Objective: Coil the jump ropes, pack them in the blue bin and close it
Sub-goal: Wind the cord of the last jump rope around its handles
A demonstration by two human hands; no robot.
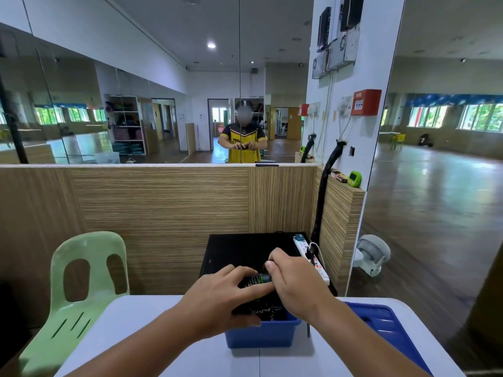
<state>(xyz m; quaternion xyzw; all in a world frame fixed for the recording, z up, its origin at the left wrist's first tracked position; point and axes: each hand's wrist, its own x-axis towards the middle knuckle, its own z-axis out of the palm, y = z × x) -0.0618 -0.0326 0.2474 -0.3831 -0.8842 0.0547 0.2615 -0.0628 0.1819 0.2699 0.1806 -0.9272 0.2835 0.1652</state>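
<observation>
White table (141, 336). Left hand (217, 293) and right hand (295, 285) gripping coiled jump rope (251, 281) over blue bin (261, 336); liable to spring apart if released early.

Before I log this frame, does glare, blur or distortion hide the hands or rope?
Head view: wide-angle bends the edges; glare on the floor, far right; left hand and right hand sharp; black jump rope merges with the dark box behind.
</observation>
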